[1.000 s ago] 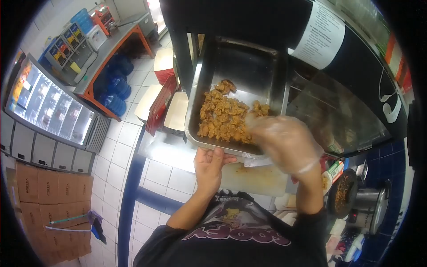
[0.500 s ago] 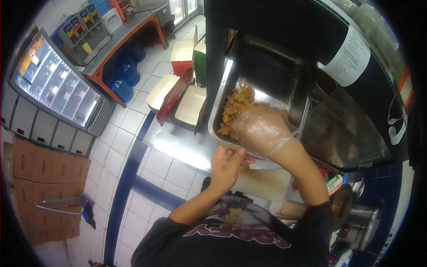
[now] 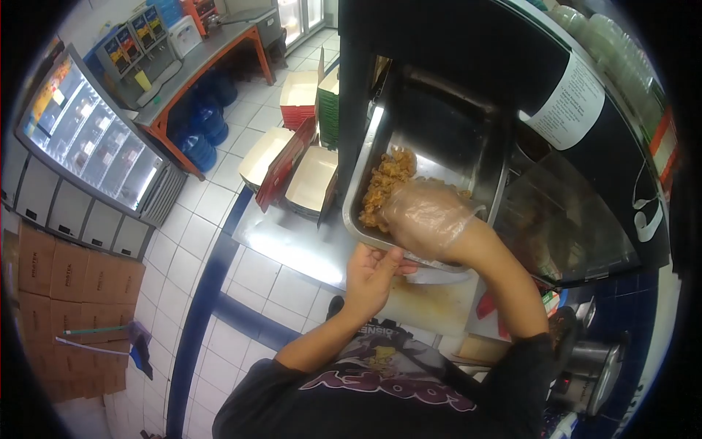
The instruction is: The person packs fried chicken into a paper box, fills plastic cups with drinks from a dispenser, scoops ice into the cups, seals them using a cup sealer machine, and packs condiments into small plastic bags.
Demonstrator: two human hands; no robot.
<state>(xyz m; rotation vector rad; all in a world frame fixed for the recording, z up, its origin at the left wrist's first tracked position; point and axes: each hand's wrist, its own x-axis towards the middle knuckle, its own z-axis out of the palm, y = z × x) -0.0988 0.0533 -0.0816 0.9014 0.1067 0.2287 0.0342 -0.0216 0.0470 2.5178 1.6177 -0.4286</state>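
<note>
A deep metal pan (image 3: pixel 354 192) sits in the dark cabinet in front of me, tilted in view. Golden fried chicken pieces (image 3: pixel 386 178) are heaped along its near left side. My right hand (image 3: pixel 431 216), in a clear plastic glove, reaches down into the pan over the chicken. Its fingers are hidden under the hand, so I cannot tell what they grasp. At the pan's near edge, my bare left hand (image 3: pixel 371 272) is closed on the rim, thumb and fingers pointing right.
Open paper food boxes (image 3: pixel 313 179) stand in stacks left of the pan. A stained cutting board (image 3: pixel 431 304) lies below it. A clear flap (image 3: pixel 567 219) and a printed sheet (image 3: pixel 569 102) are at the right, with a metal pot (image 3: pixel 592 373) lower right.
My right hand has shifted slightly down within the pan, still over the chicken. The left hand keeps its place at the rim. The view has moved only a little.
</note>
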